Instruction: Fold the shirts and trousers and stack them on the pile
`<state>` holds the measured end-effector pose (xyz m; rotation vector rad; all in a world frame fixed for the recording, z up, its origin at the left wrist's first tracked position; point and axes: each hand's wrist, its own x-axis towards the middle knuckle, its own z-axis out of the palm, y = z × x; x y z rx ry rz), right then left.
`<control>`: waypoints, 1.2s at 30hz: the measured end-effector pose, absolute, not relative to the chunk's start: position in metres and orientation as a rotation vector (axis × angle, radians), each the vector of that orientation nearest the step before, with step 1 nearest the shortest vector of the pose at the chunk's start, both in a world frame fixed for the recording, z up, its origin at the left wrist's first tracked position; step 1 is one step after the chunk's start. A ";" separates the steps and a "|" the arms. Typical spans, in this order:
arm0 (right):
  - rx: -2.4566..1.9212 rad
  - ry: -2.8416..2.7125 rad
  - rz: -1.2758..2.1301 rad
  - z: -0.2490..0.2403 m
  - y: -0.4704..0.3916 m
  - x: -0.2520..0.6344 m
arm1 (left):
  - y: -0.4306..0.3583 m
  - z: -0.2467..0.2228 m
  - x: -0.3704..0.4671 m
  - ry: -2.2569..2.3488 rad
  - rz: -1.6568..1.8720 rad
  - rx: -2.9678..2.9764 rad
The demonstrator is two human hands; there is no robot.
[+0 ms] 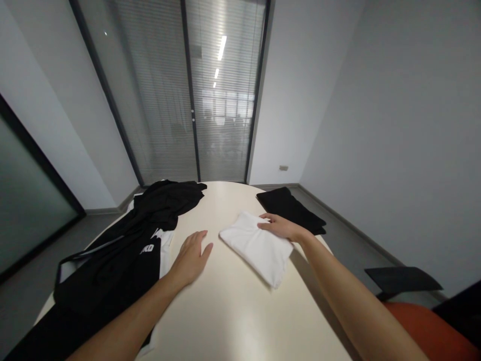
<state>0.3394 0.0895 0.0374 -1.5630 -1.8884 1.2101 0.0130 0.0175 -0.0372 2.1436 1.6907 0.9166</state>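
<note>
A folded white cloth (257,248) lies on the pale round table (221,321), right of its middle. My right hand (278,225) grips the cloth's far right edge, fingers pointing left over it. My left hand (191,258) is apart from the cloth, to its left, with its fingers spread over the table and nothing in them. Folded black fabric (287,208) rests beyond my right hand, near the table's far right edge.
Loose black clothes (112,271) with white lettering and some white fabric cover the table's left side. An orange chair seat (424,326) with a dark part above it stands at the lower right. Glass panels with blinds (225,135) rise behind the table.
</note>
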 end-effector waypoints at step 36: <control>-1.520 -2.694 0.310 0.067 -0.056 0.185 | -0.014 0.006 0.029 1.030 1.019 0.802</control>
